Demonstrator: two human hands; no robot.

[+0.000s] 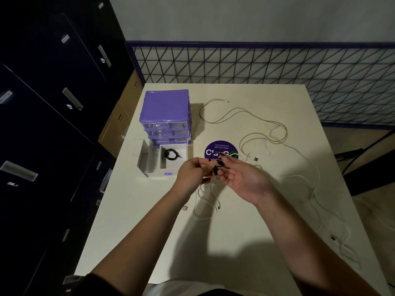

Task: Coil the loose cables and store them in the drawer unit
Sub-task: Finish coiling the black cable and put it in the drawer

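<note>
A purple drawer unit (165,113) stands at the table's back left. Its bottom drawer (171,167) is pulled out, and a coiled black cable (171,154) lies inside. Just right of the drawer, my left hand (192,173) and my right hand (243,178) hold a small black cable (217,167) between them above the table. Fingers of both hands pinch it. A beige cable (241,111) sprawls loose behind my hands. White cables (205,207) lie loose under my hands, and another white cable (316,189) lies along the right side.
A round purple sticker (220,149) is on the white table (149,231). A wire grid fence (277,77) runs behind the table. Dark lockers (42,124) stand on the left, with brown boxes (119,124) between them and the table.
</note>
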